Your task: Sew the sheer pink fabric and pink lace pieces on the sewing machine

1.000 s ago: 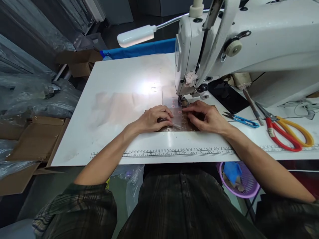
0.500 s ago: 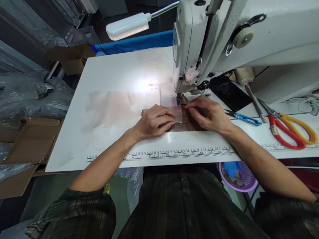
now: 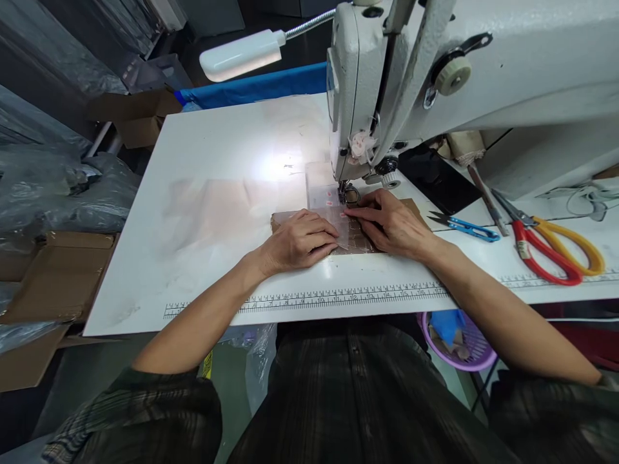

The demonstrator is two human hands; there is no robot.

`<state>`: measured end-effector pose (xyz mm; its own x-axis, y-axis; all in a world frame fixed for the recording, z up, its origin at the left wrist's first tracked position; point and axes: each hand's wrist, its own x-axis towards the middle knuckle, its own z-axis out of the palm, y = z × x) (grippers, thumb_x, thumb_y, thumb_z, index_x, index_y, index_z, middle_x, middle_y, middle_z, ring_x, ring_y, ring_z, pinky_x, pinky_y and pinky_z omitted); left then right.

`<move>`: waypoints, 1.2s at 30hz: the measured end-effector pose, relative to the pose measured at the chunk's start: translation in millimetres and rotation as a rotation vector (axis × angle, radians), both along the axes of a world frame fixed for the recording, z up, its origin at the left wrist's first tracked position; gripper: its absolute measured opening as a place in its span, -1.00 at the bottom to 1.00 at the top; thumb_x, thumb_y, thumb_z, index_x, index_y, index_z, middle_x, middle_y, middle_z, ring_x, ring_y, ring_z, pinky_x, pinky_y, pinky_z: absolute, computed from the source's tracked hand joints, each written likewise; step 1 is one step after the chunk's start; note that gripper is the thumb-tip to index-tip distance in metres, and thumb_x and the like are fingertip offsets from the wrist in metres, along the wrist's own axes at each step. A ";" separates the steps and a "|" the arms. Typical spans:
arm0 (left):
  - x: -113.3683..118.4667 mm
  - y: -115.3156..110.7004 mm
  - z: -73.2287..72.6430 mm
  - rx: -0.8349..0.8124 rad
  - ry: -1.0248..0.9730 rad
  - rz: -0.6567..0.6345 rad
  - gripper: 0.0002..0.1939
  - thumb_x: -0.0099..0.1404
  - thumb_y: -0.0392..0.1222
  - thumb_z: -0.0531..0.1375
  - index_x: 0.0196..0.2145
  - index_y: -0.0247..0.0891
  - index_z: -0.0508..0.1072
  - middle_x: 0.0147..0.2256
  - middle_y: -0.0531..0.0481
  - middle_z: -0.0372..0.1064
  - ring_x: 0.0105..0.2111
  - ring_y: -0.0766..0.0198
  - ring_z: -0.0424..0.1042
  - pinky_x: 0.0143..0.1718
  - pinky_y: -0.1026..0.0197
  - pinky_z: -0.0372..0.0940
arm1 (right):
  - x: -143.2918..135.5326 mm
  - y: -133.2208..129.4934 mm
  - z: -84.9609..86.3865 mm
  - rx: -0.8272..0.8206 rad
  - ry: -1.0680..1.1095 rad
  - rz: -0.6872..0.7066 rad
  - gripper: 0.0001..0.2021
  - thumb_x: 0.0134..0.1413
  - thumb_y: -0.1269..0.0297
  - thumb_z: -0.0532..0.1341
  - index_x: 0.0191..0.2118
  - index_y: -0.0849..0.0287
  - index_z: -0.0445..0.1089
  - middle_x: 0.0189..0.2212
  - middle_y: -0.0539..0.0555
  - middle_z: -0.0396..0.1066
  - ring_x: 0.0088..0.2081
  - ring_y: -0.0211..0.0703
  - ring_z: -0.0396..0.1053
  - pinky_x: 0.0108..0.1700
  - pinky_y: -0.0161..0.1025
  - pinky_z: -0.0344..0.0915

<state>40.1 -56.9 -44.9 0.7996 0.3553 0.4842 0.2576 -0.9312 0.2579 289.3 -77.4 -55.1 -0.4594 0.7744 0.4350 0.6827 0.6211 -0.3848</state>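
A brown, slightly shiny piece of fabric (image 3: 358, 242) lies under the sewing machine's presser foot (image 3: 344, 192). On top of it rests a clear plastic strip (image 3: 342, 233) with small red marks. My left hand (image 3: 304, 240) lies on the fabric's left part, its fingers loosely bent and their tips at the strip's left side. From the right, my right hand (image 3: 387, 222) reaches in with fingers stretched out. Its fingertips touch the strip and fabric just in front of the presser foot. The fabric under both palms is hidden.
The white sewing machine (image 3: 411, 84) stands over the right of the white table (image 3: 217, 148). Blue thread snips (image 3: 471, 229), red-and-yellow scissors (image 3: 551, 251) and a black phone (image 3: 438, 177) lie at right. A lamp (image 3: 242, 55) hangs behind. A purple basket (image 3: 483, 357) sits below the table edge.
My right hand has slid left, its fingertips now at the plastic strip; more brown fabric shows behind it. My left hand stays nearly in place. The view has shifted slightly.
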 end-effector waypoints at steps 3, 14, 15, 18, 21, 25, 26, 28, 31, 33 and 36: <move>-0.6 0.6 0.4 0.052 -0.016 -0.022 -0.87 0.41 -0.28 0.20 -0.29 -0.22 0.55 -0.23 -0.03 0.61 -0.24 0.27 0.56 -0.17 0.08 0.41 | 0.0 0.7 -0.9 -0.010 0.001 -0.004 -0.65 0.26 0.35 0.11 0.06 0.10 0.54 -0.13 0.23 0.41 -0.08 0.06 0.39 -0.02 0.06 0.43; -1.3 0.5 1.1 0.068 0.056 -0.024 -0.84 0.43 -0.25 0.18 -0.27 -0.20 0.57 -0.22 -0.01 0.62 -0.25 0.27 0.56 -0.16 0.06 0.39 | 1.7 0.9 -1.2 -0.010 -0.026 0.013 -0.64 0.24 0.38 0.12 0.05 0.08 0.55 -0.11 0.23 0.41 -0.06 0.05 0.38 0.00 0.06 0.42; -0.9 0.3 1.9 0.078 0.063 -0.032 -0.84 0.43 -0.25 0.18 -0.27 -0.20 0.57 -0.21 -0.01 0.62 -0.26 0.27 0.56 -0.17 0.07 0.38 | 2.0 1.0 -1.3 -0.009 -0.028 0.014 -0.63 0.23 0.39 0.12 0.06 0.09 0.55 -0.11 0.24 0.40 -0.06 0.06 0.38 -0.01 0.06 0.41; 1.7 1.2 7.0 0.129 0.094 -0.069 -0.83 0.43 -0.25 0.17 -0.27 -0.20 0.57 -0.21 0.00 0.61 -0.30 0.28 0.52 -0.19 0.06 0.32 | 3.0 0.4 -0.3 0.003 -0.036 0.029 -0.63 0.23 0.39 0.11 0.06 0.06 0.55 -0.11 0.23 0.40 -0.07 0.04 0.37 -0.04 0.03 0.41; 6.1 5.0 15.9 0.140 0.154 -0.090 -0.81 0.43 -0.24 0.16 -0.30 -0.18 0.57 -0.27 0.01 0.60 -0.31 0.25 0.49 -0.08 -0.01 0.26 | 3.5 -0.7 1.6 0.020 -0.057 0.078 -0.64 0.24 0.37 0.12 0.04 0.03 0.56 -0.10 0.22 0.41 -0.06 0.05 0.36 -0.04 0.04 0.38; 10.7 14.2 25.1 0.011 0.206 -0.160 -0.78 0.39 -0.25 0.15 -0.37 -0.15 0.57 -0.34 0.03 0.57 -0.31 0.24 0.49 -0.01 -0.01 0.25 | 3.3 -1.6 2.9 0.010 -0.076 0.097 -0.65 0.23 0.37 0.13 0.02 0.01 0.57 -0.09 0.21 0.41 -0.06 0.05 0.35 -0.05 0.05 0.37; 10.9 16.8 25.4 -0.025 0.197 -0.180 -0.78 0.39 -0.25 0.15 -0.38 -0.15 0.57 -0.35 0.03 0.57 -0.32 0.25 0.49 -0.03 0.02 0.27 | 3.1 -1.9 3.1 0.010 -0.080 0.095 -0.66 0.23 0.37 0.14 0.02 0.01 0.58 -0.09 0.20 0.42 -0.07 0.05 0.35 -0.06 0.05 0.37; 9.9 21.1 23.3 -0.077 0.167 -0.195 -0.78 0.38 -0.24 0.15 -0.38 -0.14 0.57 -0.35 0.04 0.57 -0.32 0.27 0.50 -0.08 0.07 0.30 | 2.6 -2.8 3.6 0.005 -0.092 0.087 -0.66 0.23 0.37 0.14 0.02 0.02 0.57 -0.08 0.21 0.42 -0.06 0.07 0.35 -0.06 0.06 0.37; 6.6 24.2 17.4 -0.096 0.123 -0.173 -0.77 0.38 -0.24 0.14 -0.39 -0.13 0.56 -0.33 0.05 0.58 -0.31 0.27 0.51 -0.11 0.10 0.32 | 1.1 -5.1 5.0 -0.024 -0.121 0.063 -0.65 0.24 0.37 0.14 0.07 0.03 0.54 -0.06 0.24 0.41 -0.02 0.12 0.34 -0.04 0.10 0.36; 4.9 24.1 14.8 -0.086 0.106 -0.161 -0.77 0.39 -0.24 0.14 -0.38 -0.14 0.57 -0.30 0.03 0.59 -0.29 0.27 0.52 -0.11 0.11 0.32 | -0.1 -6.5 6.2 -0.043 -0.142 0.037 -0.65 0.26 0.34 0.14 0.10 0.05 0.51 -0.04 0.25 0.40 -0.02 0.14 0.33 -0.02 0.11 0.36; 4.2 22.6 14.4 -0.067 0.116 -0.136 -0.78 0.40 -0.24 0.14 -0.34 -0.16 0.58 -0.25 0.01 0.59 -0.27 0.27 0.52 -0.12 0.11 0.30 | -2.4 -7.1 7.5 -0.053 -0.163 0.002 -0.66 0.30 0.28 0.13 0.11 0.09 0.50 -0.05 0.27 0.38 -0.04 0.14 0.33 -0.03 0.11 0.36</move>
